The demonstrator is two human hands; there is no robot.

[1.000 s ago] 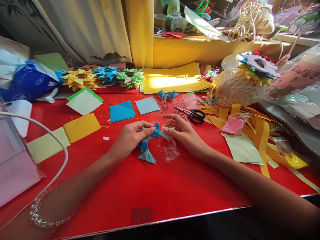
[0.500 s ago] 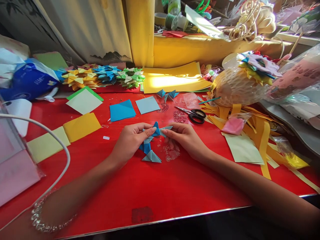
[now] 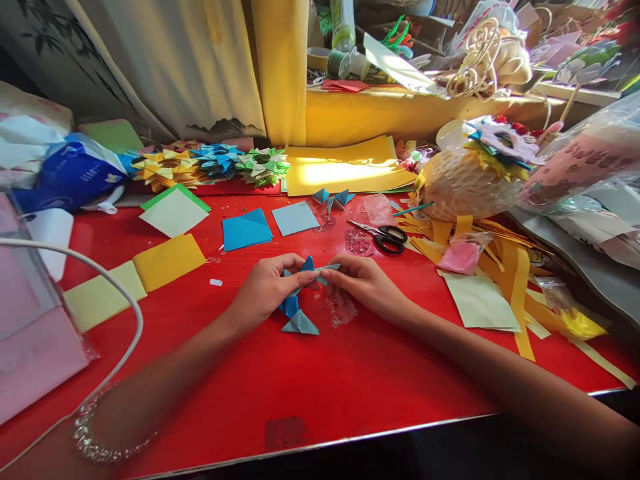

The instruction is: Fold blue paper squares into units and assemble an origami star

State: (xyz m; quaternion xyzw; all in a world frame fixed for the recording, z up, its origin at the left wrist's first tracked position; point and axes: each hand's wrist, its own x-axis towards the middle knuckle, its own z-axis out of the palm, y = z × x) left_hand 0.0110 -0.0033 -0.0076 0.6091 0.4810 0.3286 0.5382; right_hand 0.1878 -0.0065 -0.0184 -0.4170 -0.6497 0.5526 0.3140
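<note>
You had both hands close together over the red surface (image 3: 380, 380), working on the blue chain (image 3: 300, 323), made of folded dark and pale pieces. Your left grip (image 3: 265, 287) pinched the chain near its upper end, thumb on top, with a dark blue tip standing up behind the thumb. Your right grip (image 3: 367, 280) pinched a pale piece (image 3: 332, 268) between thumb and fingers; it met the chain right beside your left thumb, but how far it was tucked in you couldn't tell. The chain's lower end slanted toward you, below your left fingers, and whether it touched the surface wasn't clear.

Beyond your hands lay the blue squares (image 3: 247, 229), the pale squares (image 3: 295, 218) and a few folded pieces (image 3: 321, 196). The scissors (image 3: 391, 240) lay past your right grip, blades pointing left. Yellow paper (image 3: 170, 260) lay to the left, yellow strips (image 3: 523, 283) to the right.
</note>
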